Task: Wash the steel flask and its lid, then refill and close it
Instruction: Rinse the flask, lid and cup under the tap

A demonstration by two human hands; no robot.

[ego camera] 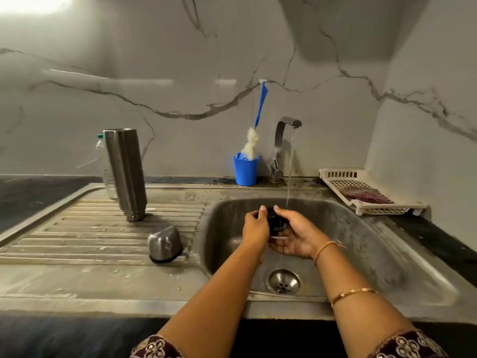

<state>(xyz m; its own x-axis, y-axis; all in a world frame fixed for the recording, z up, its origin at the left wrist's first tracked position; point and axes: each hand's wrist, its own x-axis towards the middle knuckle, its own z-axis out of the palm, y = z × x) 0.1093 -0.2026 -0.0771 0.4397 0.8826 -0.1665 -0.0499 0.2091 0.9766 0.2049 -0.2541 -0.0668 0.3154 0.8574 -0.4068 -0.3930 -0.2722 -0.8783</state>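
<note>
Two arms are reaching over the front rim of the steel sink (387,254), and two gold bangles (353,293) are sitting on the right arm. The left hand (255,228) and the right hand (296,240) are both curling round one small black lid (276,223), holding it together over the sink bowl, above the one round drain (284,281). To the left, one steel cap (165,245) is lying mouth down on the ribbed draining board (77,228). Farther back on that board, the one steel flask (125,174) is standing upside down. A clear plastic bottle (102,156) with a green top is peeking out from behind it. Water is running from the one tap (282,140) and falling just beside the right fingertips. One blue cup (246,169) is holding the white fluffy end of a blue-handled brush (260,104). On the right, one white basket (335,177) is holding a purple scrubber (366,195).
</note>
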